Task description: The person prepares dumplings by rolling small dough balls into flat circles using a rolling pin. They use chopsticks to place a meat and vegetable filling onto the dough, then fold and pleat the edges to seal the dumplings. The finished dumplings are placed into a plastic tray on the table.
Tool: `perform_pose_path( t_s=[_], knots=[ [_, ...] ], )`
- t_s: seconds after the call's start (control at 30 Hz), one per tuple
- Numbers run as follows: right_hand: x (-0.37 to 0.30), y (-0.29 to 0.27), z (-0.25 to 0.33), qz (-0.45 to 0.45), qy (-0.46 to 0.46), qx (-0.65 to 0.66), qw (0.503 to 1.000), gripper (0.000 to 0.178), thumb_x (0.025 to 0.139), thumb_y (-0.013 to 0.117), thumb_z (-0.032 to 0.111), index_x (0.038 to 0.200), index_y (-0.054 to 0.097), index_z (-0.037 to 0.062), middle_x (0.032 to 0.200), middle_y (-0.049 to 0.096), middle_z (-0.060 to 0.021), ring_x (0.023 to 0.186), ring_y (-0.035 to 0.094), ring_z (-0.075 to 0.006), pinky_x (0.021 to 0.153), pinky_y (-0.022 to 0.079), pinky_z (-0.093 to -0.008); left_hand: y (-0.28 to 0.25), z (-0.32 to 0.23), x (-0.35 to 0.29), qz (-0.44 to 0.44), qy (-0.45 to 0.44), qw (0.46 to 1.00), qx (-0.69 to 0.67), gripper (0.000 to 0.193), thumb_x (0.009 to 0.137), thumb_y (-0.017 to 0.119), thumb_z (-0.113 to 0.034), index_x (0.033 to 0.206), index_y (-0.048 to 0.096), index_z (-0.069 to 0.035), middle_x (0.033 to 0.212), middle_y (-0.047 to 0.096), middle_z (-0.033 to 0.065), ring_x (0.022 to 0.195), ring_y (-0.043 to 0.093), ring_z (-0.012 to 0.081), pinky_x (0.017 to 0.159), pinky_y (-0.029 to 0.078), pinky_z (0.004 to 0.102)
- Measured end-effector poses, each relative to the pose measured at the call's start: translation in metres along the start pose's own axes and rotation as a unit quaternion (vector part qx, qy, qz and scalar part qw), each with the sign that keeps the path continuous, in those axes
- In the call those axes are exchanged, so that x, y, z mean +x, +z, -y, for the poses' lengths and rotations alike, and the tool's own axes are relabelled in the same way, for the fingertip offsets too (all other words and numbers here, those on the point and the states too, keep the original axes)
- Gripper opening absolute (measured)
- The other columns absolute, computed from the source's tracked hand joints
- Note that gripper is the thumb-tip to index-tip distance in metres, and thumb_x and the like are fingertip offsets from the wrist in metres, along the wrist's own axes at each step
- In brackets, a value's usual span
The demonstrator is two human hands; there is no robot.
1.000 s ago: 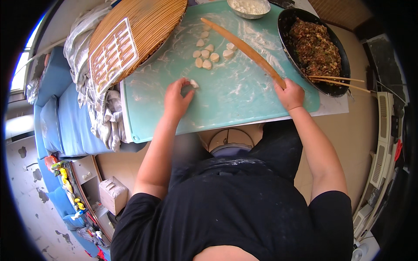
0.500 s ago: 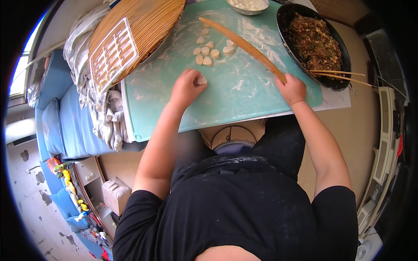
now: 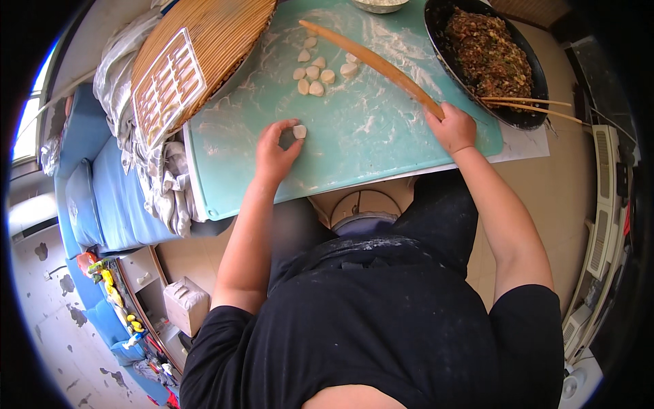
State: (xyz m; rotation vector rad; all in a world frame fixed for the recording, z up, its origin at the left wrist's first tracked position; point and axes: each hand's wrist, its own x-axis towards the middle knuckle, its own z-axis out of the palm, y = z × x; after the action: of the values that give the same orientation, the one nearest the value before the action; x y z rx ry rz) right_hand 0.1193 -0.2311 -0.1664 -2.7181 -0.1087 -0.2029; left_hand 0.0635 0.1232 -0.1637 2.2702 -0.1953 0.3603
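At the left middle of the green mat, my left hand [image 3: 276, 151] curls its thumb and forefinger round a small white dough piece [image 3: 300, 131] at the fingertips. My right hand [image 3: 454, 129] is wrapped around the near end of a long, slightly bowed wooden rolling pin [image 3: 375, 61]. The pin slants away to the far left over the floured mat [image 3: 368, 146]. Beyond my left hand lies a loose cluster of several dough pieces [image 3: 317, 88], some close to the pin.
At the right stands a black pan [image 3: 441, 58] of chopped filling [image 3: 494, 58], with chopsticks [image 3: 524, 102] across its rim. A bowl [image 3: 381, 7] sits at the far edge. At left are a round woven tray [image 3: 225, 34], a white plastic rack [image 3: 170, 85] and crumpled cloth [image 3: 167, 184].
My left hand has drawn slightly nearer with the dough piece, and its thumb and forefinger show a wider curve. My right hand still grips the rolling pin. The view has shifted a little.
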Motion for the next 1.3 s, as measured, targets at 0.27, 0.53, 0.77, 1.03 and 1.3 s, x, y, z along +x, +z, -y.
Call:
perform_pose_path(
  t_s=[0.27, 0.53, 0.77, 1.03, 1.3],
  knots=[
    [0.001, 0.001, 0.0, -0.001, 0.001, -0.007, 1.0, 0.039, 0.075, 0.061, 0.044, 0.066, 0.053, 0.0072, 0.066, 0.058, -0.0154, 0.062, 0.055, -0.0368, 0.054, 0.042, -0.0443, 0.008, -0.013, -0.004, -0.031, -0.047, 0.998, 0.028, 0.039, 0.063, 0.075, -0.009, 0.099, 0.061, -0.006, 0.09, 0.063, 0.0085, 0.084, 0.06, 0.0235, 0.076, 0.047, 0.0316],
    [0.001, 0.0, 0.001, -0.005, -0.004, -0.009, 1.0, 0.04, 0.075, 0.061, 0.045, 0.065, 0.052, 0.0069, 0.065, 0.058, -0.0158, 0.061, 0.054, -0.0369, 0.053, 0.042, -0.0444, 0.013, -0.004, -0.006, -0.019, -0.137, 0.99, -0.014, 0.039, 0.065, 0.074, -0.011, 0.102, 0.062, -0.007, 0.094, 0.064, 0.0089, 0.086, 0.061, 0.0224, 0.077, 0.047, 0.0317],
    [0.001, 0.002, -0.001, -0.001, -0.006, -0.024, 1.0, 0.04, 0.076, 0.059, 0.046, 0.065, 0.052, 0.0078, 0.064, 0.058, -0.0136, 0.06, 0.056, -0.0343, 0.052, 0.043, -0.0438, 0.015, -0.041, 0.006, 0.099, 0.019, 0.93, 0.354, 0.061, 0.083, 0.058, -0.027, 0.131, 0.034, 0.002, 0.141, 0.028, 0.0179, 0.13, 0.026, 0.0333, 0.105, 0.024, 0.0438],
    [0.002, 0.004, -0.003, -0.013, -0.017, -0.017, 1.0, 0.039, 0.074, 0.062, 0.043, 0.063, 0.051, 0.0076, 0.061, 0.057, -0.0137, 0.057, 0.054, -0.0347, 0.05, 0.042, -0.0436, 0.032, -0.03, -0.007, 0.149, 0.002, 0.934, 0.325, 0.065, 0.088, 0.048, -0.033, 0.134, 0.024, 0.006, 0.144, 0.014, 0.0222, 0.134, 0.014, 0.0356, 0.108, 0.013, 0.0454],
    [0.001, 0.001, 0.0, -0.015, -0.021, -0.006, 1.0, 0.039, 0.074, 0.062, 0.043, 0.063, 0.051, 0.0072, 0.062, 0.056, -0.014, 0.058, 0.054, -0.0347, 0.051, 0.042, -0.043, 0.029, -0.033, -0.006, 0.163, -0.013, 0.933, 0.321, 0.068, 0.087, 0.049, -0.034, 0.135, 0.022, 0.005, 0.145, 0.013, 0.0214, 0.135, 0.013, 0.0356, 0.109, 0.013, 0.045]
  ],
)
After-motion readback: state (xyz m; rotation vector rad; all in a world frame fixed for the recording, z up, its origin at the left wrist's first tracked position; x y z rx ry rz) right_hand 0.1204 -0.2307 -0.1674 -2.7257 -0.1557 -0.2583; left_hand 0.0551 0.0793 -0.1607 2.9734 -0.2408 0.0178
